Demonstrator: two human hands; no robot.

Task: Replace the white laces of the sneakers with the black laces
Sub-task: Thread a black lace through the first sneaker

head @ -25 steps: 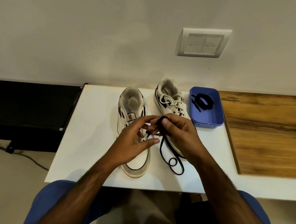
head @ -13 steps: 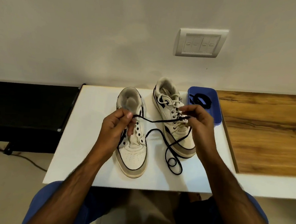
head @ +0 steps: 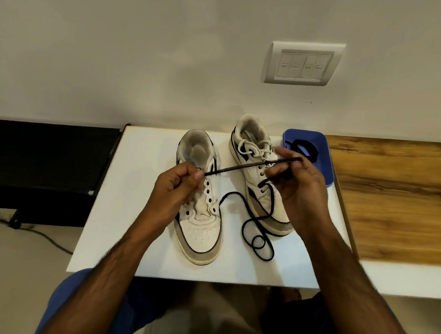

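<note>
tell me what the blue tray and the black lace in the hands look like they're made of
Blue tray: probably plastic, with a smooth, even colour, rounded moulded corners and a slight sheen. Black lace: looks like woven fabric cord, matte, limp enough to coil on the table; the weave itself is too fine to make out.

view: head-worn, single | facing: forward and down at white table (head: 138, 213); near, arm's reach

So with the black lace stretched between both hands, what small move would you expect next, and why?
Probably the left hand brings its end of the black lace down to the lowest eyelets of the unlaced sneaker. That shoe's eyelets stand bare, while the other sneaker still carries white laces. The right hand holds the lace further along, and the slack lies looped on the white table.
</note>
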